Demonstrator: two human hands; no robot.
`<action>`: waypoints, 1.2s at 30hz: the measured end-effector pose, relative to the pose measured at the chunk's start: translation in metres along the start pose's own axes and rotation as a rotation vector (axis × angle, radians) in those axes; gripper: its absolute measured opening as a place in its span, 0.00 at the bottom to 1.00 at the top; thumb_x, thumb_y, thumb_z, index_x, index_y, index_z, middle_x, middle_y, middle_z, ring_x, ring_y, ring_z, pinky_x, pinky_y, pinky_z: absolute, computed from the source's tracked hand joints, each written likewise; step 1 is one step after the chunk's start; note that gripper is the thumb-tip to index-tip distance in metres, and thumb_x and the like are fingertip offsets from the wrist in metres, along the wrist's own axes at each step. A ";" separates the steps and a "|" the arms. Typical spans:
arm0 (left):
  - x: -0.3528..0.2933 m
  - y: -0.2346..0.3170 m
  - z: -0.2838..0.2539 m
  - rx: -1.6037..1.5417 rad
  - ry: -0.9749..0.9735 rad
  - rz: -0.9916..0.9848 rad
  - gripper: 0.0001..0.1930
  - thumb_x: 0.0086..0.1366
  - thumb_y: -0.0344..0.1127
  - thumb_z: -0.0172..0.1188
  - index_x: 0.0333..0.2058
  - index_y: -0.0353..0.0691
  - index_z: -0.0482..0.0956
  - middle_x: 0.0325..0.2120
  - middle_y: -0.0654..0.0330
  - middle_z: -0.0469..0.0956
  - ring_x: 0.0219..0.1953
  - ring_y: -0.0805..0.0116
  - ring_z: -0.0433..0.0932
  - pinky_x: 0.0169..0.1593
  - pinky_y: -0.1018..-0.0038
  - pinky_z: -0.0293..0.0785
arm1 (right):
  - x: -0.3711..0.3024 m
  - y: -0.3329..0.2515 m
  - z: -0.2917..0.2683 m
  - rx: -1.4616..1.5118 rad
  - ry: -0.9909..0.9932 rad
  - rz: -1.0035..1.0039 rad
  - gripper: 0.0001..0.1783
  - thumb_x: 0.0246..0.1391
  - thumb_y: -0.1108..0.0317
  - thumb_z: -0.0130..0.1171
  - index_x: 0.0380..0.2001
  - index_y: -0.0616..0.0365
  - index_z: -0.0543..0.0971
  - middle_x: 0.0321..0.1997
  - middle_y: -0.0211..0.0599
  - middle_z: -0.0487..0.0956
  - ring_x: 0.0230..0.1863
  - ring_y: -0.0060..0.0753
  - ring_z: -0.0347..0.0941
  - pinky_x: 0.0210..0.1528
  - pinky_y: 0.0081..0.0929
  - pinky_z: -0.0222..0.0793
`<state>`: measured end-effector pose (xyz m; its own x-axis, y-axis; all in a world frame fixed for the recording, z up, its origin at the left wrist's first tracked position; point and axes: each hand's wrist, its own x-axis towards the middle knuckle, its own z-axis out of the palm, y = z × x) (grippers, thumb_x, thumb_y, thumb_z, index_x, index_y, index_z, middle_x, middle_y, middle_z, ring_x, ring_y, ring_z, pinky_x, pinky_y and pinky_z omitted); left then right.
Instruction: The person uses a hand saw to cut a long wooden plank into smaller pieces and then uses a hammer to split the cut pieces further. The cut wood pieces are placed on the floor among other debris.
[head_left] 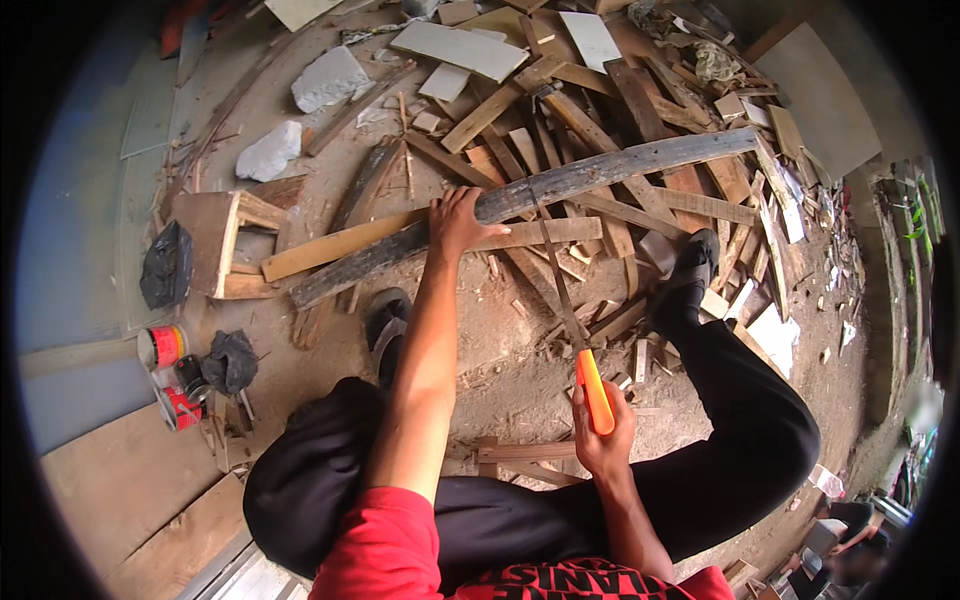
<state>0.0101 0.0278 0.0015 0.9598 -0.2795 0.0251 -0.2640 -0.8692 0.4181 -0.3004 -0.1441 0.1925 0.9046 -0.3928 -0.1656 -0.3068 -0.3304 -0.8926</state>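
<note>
My left hand (457,222) grips a long grey wooden beam (640,164), likely heavy and stiff; rightward, my right hand (606,432) clasps a steel handsaw (566,300) by its orange handle (595,390), the surest hold.

soft daylight; corners black; edges bowed

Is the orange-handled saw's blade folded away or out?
Out: the blade extends from the orange handle in the right hand to the grey beam.
</note>
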 end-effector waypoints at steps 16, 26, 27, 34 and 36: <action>0.006 0.002 -0.011 -0.139 0.133 0.091 0.37 0.37 0.58 0.79 0.45 0.42 0.81 0.42 0.55 0.80 0.46 0.55 0.81 0.51 0.60 0.75 | 0.001 0.013 0.011 0.090 -0.043 0.070 0.11 0.60 0.67 0.62 0.36 0.66 0.76 0.20 0.30 0.73 0.23 0.15 0.66 0.25 0.19 0.62; 0.049 -0.024 -0.014 -0.433 -0.163 -0.025 0.41 0.35 0.63 0.78 0.45 0.39 0.82 0.42 0.50 0.83 0.45 0.57 0.82 0.50 0.64 0.76 | 0.003 0.015 0.008 0.115 0.007 0.051 0.11 0.60 0.67 0.61 0.35 0.66 0.76 0.20 0.28 0.72 0.23 0.15 0.64 0.25 0.19 0.61; 0.053 -0.032 -0.011 -0.436 -0.136 -0.013 0.42 0.35 0.63 0.78 0.45 0.38 0.82 0.40 0.49 0.83 0.45 0.57 0.82 0.50 0.64 0.76 | 0.004 0.017 0.009 0.136 0.008 0.046 0.11 0.61 0.67 0.61 0.35 0.66 0.76 0.20 0.28 0.72 0.23 0.15 0.64 0.25 0.19 0.61; 0.053 -0.021 -0.016 -0.365 -0.162 -0.035 0.46 0.33 0.69 0.75 0.46 0.39 0.81 0.40 0.50 0.84 0.45 0.57 0.82 0.51 0.64 0.76 | 0.004 0.016 0.011 0.142 0.003 0.096 0.10 0.61 0.68 0.61 0.36 0.67 0.76 0.21 0.28 0.72 0.23 0.15 0.66 0.25 0.19 0.61; 0.050 -0.014 -0.020 -0.342 -0.170 -0.049 0.46 0.35 0.70 0.74 0.46 0.39 0.81 0.41 0.49 0.84 0.45 0.57 0.83 0.51 0.64 0.76 | 0.004 0.015 0.012 0.144 0.000 0.098 0.10 0.61 0.69 0.61 0.36 0.67 0.76 0.21 0.27 0.72 0.23 0.14 0.66 0.25 0.18 0.61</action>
<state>0.0638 0.0345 0.0150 0.9333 -0.3300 -0.1415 -0.1440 -0.7051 0.6944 -0.2980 -0.1405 0.1739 0.8725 -0.4170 -0.2547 -0.3478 -0.1638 -0.9232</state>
